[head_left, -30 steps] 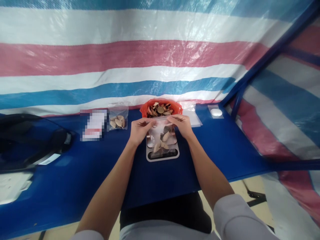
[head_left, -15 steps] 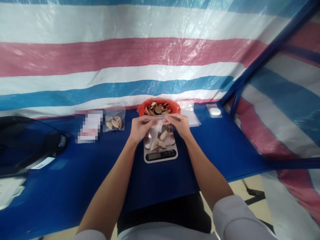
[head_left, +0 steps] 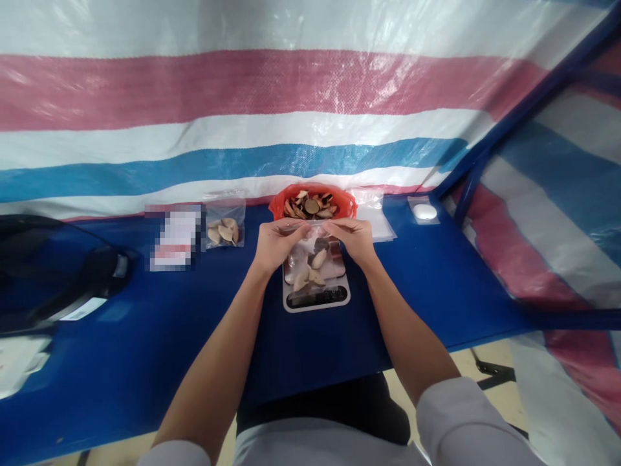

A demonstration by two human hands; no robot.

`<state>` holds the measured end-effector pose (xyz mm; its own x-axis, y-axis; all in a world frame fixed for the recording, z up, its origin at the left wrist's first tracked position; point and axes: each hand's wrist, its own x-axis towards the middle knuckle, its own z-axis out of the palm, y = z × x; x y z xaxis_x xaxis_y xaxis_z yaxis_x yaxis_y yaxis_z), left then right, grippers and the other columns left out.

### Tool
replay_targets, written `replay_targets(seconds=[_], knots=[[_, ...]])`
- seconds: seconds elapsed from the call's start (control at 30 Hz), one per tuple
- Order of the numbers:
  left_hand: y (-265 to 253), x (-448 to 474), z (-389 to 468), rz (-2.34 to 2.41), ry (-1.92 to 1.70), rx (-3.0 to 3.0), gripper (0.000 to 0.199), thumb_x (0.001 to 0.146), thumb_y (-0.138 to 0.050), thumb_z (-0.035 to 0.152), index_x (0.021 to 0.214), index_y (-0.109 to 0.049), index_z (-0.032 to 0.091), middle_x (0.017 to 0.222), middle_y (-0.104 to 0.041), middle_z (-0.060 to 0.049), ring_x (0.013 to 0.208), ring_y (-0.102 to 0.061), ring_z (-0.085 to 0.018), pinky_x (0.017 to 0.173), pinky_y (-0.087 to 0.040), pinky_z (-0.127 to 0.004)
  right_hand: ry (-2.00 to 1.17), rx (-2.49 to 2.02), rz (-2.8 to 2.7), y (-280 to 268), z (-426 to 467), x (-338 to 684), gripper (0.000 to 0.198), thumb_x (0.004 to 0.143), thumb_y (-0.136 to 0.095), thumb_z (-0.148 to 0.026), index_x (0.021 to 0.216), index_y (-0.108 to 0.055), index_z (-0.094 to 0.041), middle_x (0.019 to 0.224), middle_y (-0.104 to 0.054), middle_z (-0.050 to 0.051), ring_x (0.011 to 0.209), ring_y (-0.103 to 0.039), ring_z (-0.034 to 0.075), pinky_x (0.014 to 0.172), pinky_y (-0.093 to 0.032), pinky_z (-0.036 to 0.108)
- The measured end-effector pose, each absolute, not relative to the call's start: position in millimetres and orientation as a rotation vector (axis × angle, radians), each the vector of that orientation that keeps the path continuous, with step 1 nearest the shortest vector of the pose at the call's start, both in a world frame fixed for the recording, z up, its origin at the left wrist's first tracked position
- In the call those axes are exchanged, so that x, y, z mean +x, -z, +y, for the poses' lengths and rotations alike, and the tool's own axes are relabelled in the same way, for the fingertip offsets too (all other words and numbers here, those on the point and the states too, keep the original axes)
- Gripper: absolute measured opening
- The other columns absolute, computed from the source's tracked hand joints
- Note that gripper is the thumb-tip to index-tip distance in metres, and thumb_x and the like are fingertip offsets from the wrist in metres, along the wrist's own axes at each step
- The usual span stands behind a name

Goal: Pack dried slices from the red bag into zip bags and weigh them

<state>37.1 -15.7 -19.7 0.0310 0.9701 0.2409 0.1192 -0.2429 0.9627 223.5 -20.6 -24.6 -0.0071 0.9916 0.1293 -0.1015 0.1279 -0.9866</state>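
Note:
A clear zip bag [head_left: 301,262] with several pale and dark dried slices in it is over a white kitchen scale [head_left: 316,305]. My left hand [head_left: 279,243] pinches the bag's top edge on its left part. The right part of that edge is pinched between the thumb and fingers of my right hand [head_left: 355,239]. Just behind my hands sits a red plastic bag [head_left: 281,199], open at the top, filled with dried brown slices [head_left: 311,206]. Whether the zip bag rests on the scale's plate, I cannot tell.
On the blue table [head_left: 194,336], left of my hands, lie another filled zip bag [head_left: 224,230] and a blurred-out packet [head_left: 175,239]. Flat clear bags [head_left: 373,220] and a small bag with a white round object [head_left: 425,211] lie right. Black equipment [head_left: 104,278] stands far left.
The view has shifted slightly, so the table things appear a little higher and further right. Both hands still pinch the zip bag's top edge, hardly moved relative to the scale.

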Motion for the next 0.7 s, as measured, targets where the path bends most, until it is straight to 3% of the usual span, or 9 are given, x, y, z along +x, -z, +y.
replay_targets(seconds=[0.53,0.7], knots=[[25.1,32.3,-15.5,1.147,-1.352,1.472,0.024,0.071,-0.081,0.041,0.077,-0.081,0.018,0.068,-0.076,-0.005,0.062,-0.068,-0.018,0.062,-0.055,-0.027,-1.151,-1.043,-1.204,31.9,-17.6,220.0,0.034,0.065,-0.083,-0.053,0.077,-0.077,-0.021,0.072,-0.075,0.002,0.065,-0.071,0.018,0.064,-0.061,0.033],[23.2,31.5,-15.9,1.125,-1.364,1.454,0.023,0.072,-0.080,0.040,0.073,-0.079,0.017,0.065,-0.074,-0.005,0.059,-0.067,-0.017,0.059,-0.054,-0.027,-1.140,-1.033,-1.180,31.8,-17.4,220.8,0.035,0.066,-0.082,-0.054,0.076,-0.075,-0.020,0.070,-0.074,0.002,0.059,-0.067,0.017,0.057,-0.057,0.030]])
